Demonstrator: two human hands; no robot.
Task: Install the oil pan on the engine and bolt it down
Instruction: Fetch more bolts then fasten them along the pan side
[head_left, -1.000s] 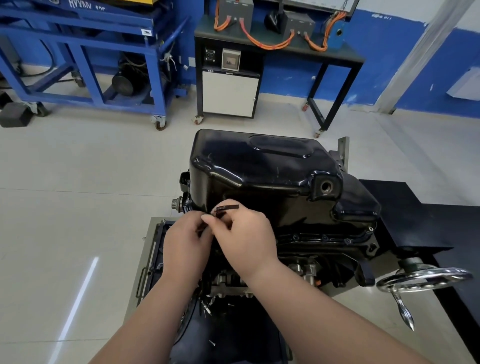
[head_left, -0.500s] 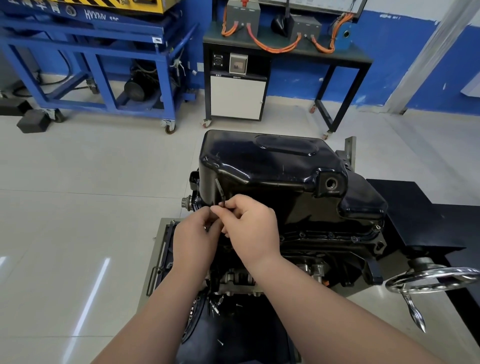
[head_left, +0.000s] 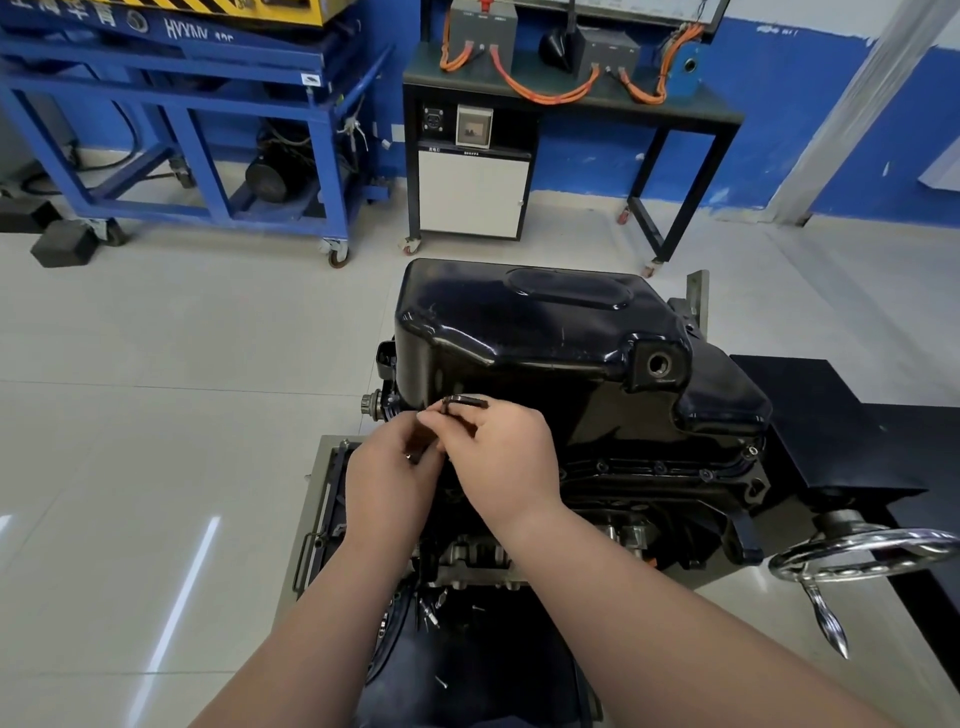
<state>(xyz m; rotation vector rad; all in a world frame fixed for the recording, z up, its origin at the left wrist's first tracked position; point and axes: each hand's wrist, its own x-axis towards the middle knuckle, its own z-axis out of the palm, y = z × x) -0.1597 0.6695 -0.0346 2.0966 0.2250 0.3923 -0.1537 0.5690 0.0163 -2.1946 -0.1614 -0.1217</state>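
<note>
The glossy black oil pan (head_left: 550, 343) sits on top of the upturned engine (head_left: 649, 493), its flange lined with several bolts along the near right side. My right hand (head_left: 498, 462) pinches a small black hex key (head_left: 465, 401) whose short arm lies level, pointing right, at the pan's near left corner. My left hand (head_left: 389, 483) is right beside it, fingers curled around the key's lower end at the flange. The bolt under the key is hidden by my fingers.
A chrome handwheel (head_left: 862, 556) of the engine stand juts out at the right. A black platform (head_left: 841, 426) lies behind it. Loose bolts (head_left: 431, 613) rest in the tray below. A blue wheeled frame (head_left: 197, 130) and a black bench (head_left: 571, 104) stand by the far wall.
The hex key's free arm swung from level to upright, then back to level pointing right, as both hands turned it. My head view drifted slightly.
</note>
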